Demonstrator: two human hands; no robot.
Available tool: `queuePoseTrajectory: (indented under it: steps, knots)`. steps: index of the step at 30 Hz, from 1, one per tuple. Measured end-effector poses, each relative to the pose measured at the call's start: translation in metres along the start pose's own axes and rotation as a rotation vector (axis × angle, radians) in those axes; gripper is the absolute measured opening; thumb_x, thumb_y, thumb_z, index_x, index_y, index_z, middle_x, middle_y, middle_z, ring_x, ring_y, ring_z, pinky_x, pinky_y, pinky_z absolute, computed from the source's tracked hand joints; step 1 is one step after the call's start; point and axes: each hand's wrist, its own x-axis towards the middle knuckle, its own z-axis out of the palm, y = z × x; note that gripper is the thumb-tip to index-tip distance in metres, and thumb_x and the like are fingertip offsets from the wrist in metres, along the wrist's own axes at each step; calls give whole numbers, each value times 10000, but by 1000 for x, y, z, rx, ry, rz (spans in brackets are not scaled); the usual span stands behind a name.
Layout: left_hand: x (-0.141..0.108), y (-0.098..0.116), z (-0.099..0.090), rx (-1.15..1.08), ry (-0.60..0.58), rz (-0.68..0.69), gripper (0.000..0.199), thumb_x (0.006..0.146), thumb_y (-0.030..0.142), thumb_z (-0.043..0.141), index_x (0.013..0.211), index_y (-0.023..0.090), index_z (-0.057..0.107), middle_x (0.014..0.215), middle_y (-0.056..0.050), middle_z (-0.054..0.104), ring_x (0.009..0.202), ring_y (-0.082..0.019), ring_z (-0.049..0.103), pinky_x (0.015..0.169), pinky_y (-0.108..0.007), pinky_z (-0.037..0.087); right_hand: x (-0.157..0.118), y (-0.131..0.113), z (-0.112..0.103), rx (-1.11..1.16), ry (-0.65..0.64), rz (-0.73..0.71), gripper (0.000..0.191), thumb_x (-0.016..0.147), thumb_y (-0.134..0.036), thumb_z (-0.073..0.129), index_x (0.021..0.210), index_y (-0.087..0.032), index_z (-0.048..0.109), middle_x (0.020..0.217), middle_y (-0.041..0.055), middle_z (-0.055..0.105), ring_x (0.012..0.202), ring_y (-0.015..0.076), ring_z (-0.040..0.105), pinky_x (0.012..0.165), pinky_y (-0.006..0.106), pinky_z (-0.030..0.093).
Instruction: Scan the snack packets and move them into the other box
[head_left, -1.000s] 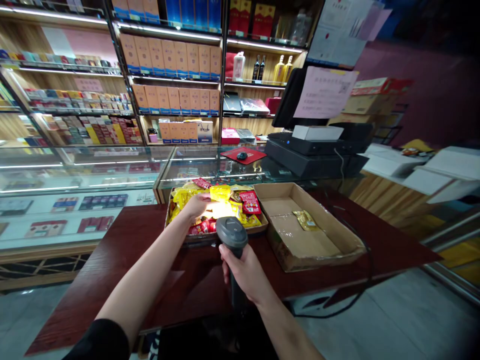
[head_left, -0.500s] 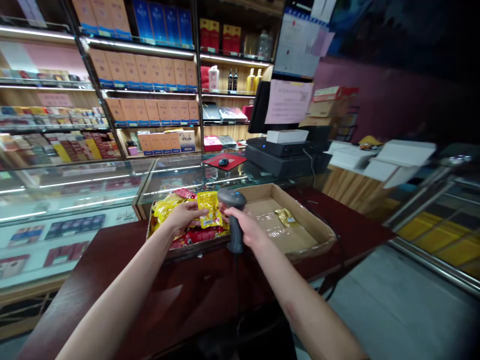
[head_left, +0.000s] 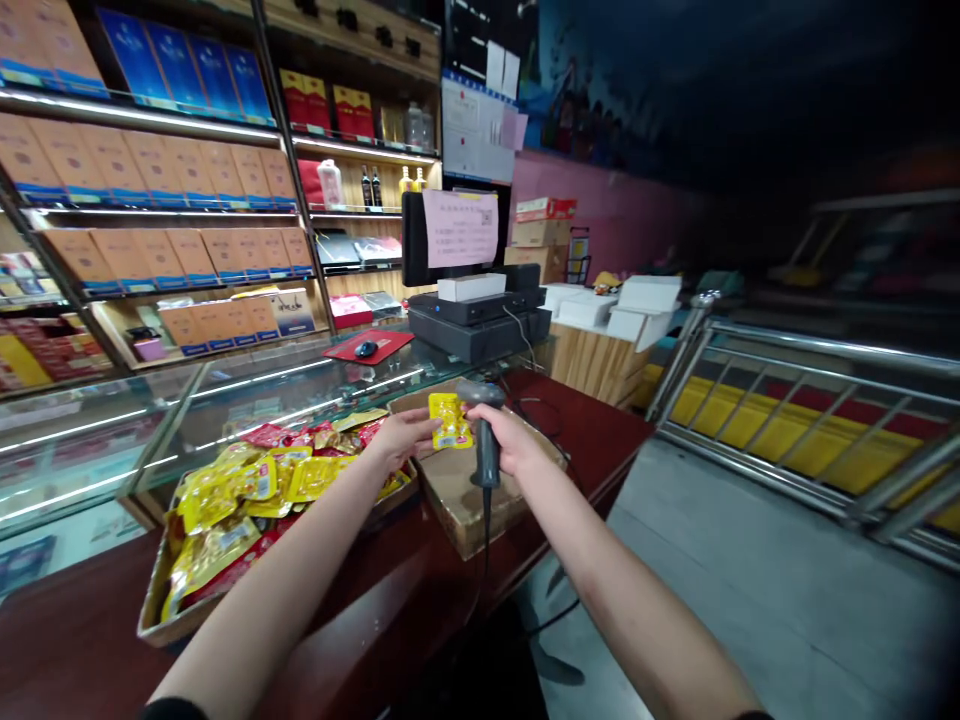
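Note:
My left hand (head_left: 407,438) pinches a small yellow packet (head_left: 448,420) by its left edge. The packet is upright, its printed face toward me. In my right hand (head_left: 510,436) is a dark grey handheld scanner (head_left: 487,450), gripped at the handle, its head just right of the packet and its cable hanging down. Both hands are over an open cardboard box (head_left: 463,500), whose inside is partly hidden by them. To the left, a second cardboard tray (head_left: 157,590) is heaped with yellow, gold and red packets (head_left: 262,478), partly behind my left forearm.
A dark red table (head_left: 360,600) carries both boxes. Behind it are a glass counter (head_left: 255,400), a mouse (head_left: 366,349) on a red mat, and a monitor (head_left: 414,240) above a black cash drawer (head_left: 472,335). A metal railing (head_left: 780,430) stands right.
The view has swung right. Both hands, with the packet and scanner, have moved right, from over the packet-filled tray to over the other box.

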Motion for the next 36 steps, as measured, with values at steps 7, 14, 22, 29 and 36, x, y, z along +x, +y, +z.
queuePoseTrajectory:
  steps: [7, 14, 22, 29, 36]
  knots:
    - [31, -11, 61, 223, 76, 70, 540, 550, 230, 843, 1042, 109, 657, 1003, -126, 687, 836, -174, 646, 647, -240, 522, 3, -30, -57, -74, 199, -134, 219, 583, -173, 667, 797, -131, 679, 777, 55, 699, 675, 151, 636, 602, 232, 508]
    - [12, 0, 22, 294, 100, 174, 493, 529, 272, 845, 978, 134, 695, 927, -100, 697, 788, -163, 637, 615, -224, 509, 1, -11, -30, -117, 48, -107, 255, 573, -180, 667, 827, -152, 672, 802, 65, 700, 710, 177, 659, 616, 261, 529]
    - [-51, 30, -74, 406, 224, 238, 511, 553, 342, 821, 999, 128, 694, 894, -96, 702, 774, -182, 649, 666, -276, 530, -9, 27, 69, -104, -212, 17, 209, 590, -176, 658, 798, -155, 667, 760, 45, 685, 684, 148, 642, 602, 234, 518]
    - [-115, 36, -138, 515, 330, 217, 372, 640, 380, 745, 923, 144, 694, 803, -74, 694, 722, -196, 661, 596, -275, 526, -2, 65, 138, -253, -343, 110, 132, 586, -170, 641, 712, -132, 652, 498, -32, 551, 421, 72, 465, 432, 194, 390]
    - [-148, 10, -142, 1098, 470, 302, 169, 742, 271, 620, 843, 203, 738, 677, -65, 687, 656, -213, 634, 713, -308, 474, 13, 92, 156, -572, -384, -22, 110, 576, -194, 650, 673, -147, 668, 636, -4, 655, 600, 113, 552, 575, 214, 425]
